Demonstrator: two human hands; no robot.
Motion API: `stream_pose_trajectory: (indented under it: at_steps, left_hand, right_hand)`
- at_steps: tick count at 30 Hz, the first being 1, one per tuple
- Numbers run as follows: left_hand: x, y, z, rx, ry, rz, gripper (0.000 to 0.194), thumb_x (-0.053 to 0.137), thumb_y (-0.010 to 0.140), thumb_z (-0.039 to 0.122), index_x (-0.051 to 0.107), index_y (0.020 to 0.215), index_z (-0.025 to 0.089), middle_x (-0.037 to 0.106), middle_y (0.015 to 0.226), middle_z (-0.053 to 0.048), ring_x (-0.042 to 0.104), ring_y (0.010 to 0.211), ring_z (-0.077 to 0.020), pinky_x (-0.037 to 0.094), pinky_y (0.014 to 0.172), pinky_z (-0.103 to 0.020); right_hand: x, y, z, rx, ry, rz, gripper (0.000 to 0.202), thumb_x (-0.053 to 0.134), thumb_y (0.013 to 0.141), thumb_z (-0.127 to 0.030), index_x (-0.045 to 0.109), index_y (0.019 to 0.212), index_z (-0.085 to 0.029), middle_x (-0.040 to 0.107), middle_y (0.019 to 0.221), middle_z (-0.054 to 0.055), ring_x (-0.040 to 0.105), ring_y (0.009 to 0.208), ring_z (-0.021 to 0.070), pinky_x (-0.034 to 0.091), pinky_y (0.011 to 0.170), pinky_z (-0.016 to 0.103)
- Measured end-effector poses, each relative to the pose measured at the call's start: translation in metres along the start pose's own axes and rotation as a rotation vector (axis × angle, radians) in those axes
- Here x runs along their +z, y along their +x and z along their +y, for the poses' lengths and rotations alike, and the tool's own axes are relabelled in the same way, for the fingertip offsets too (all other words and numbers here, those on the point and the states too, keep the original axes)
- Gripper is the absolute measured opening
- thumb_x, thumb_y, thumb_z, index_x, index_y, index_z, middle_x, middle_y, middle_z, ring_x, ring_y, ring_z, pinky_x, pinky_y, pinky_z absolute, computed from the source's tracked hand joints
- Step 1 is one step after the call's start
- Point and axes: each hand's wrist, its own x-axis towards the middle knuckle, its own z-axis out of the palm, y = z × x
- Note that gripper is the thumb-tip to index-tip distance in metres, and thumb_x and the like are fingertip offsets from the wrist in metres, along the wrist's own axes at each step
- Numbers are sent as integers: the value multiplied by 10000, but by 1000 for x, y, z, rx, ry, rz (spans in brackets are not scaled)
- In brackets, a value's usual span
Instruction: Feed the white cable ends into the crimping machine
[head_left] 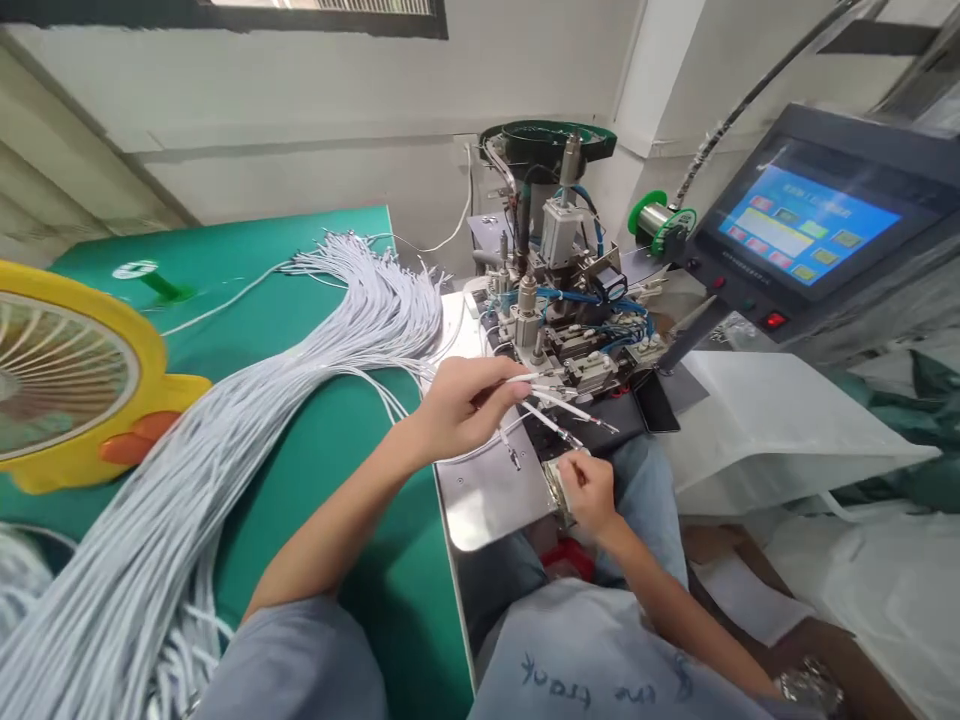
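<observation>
Several white cables (559, 403) with stripped, thin-wired ends fan out from my left hand (480, 405), which is closed around them above a metal plate (495, 500). Just below and to the right, my right hand (589, 490) is closed in a pinch at the wire end of one cable (551, 425). The exact grip of its fingertips is partly hidden. Right behind the cable ends stands a bench machine (551, 310) with metal cylinders and blue air tubes.
A long bundle of white cables (300, 370) lies across the green table (322, 500). A yellow fan (142, 350) stands at left. On the right are a touch screen (810, 225), a solder wire spool (660, 222) and a white bin (787, 430). A dark phone-like slab (656, 403) lies beside the machine.
</observation>
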Motion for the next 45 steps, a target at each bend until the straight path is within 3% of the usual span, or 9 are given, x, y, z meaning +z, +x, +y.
stream_pose_trajectory:
  at_steps: [3,6,11,21,25,30,33,40,45]
  left_hand:
    - [1,2,3,-39,14,-33,163,498,887,202,570,750,150,425,509,62,291,426,-36,260,430,-157]
    - [1,3,4,-57,55,-51,206,480,895,204,554,711,146,408,493,67,289,425,-36,261,432,-153]
    - [2,3,4,-77,96,-65,255,466,904,229,548,677,147,385,478,67,279,421,-38,256,426,-155]
    - [3,3,5,-91,114,-146,261,431,918,233,539,695,152,372,475,69,283,413,-40,262,428,-160]
    - [3,4,4,-95,104,-156,259,433,914,231,523,684,155,349,472,74,275,412,-43,261,438,-165]
    - [5,2,3,-139,121,-202,237,447,905,246,550,712,155,374,478,72,290,418,-45,256,445,-173]
    - [6,1,3,-166,122,-242,248,427,914,269,566,741,156,404,490,64,309,426,-48,261,455,-177]
    - [6,2,4,-216,80,-315,292,426,918,313,594,742,151,444,488,56,324,426,-56,264,471,-191]
    - [7,2,4,-207,45,-300,312,429,915,300,564,677,150,382,467,64,281,424,-61,247,462,-207]
  right_hand:
    - [-25,22,-25,221,255,24,334,341,920,-342,575,752,-172,347,504,-53,316,439,86,267,427,224]
    - [-49,46,-56,43,321,12,313,405,896,-414,606,882,-175,440,586,-26,391,516,101,324,491,240]
    - [-61,66,-82,-84,273,11,195,489,876,-299,568,740,-185,483,626,-15,425,563,98,338,533,246]
    - [-54,65,-86,122,545,-75,269,498,863,-328,512,642,-175,432,570,-31,388,480,75,294,447,229]
    - [-59,68,-88,102,447,-84,265,474,867,-302,524,638,-178,419,541,-36,402,488,84,333,471,235]
    - [-62,82,-95,-21,123,-111,104,539,813,-252,621,819,-188,571,806,29,532,720,131,413,563,242]
    - [-59,88,-96,-65,41,-161,90,554,807,-237,618,770,-187,574,782,25,530,715,133,418,585,249]
    - [-53,91,-93,-20,132,-166,221,502,842,-241,542,635,-178,508,645,-7,463,623,110,358,564,250]
    - [-51,91,-95,61,240,-205,280,486,846,-274,486,583,-175,432,595,-20,386,561,98,319,531,250]
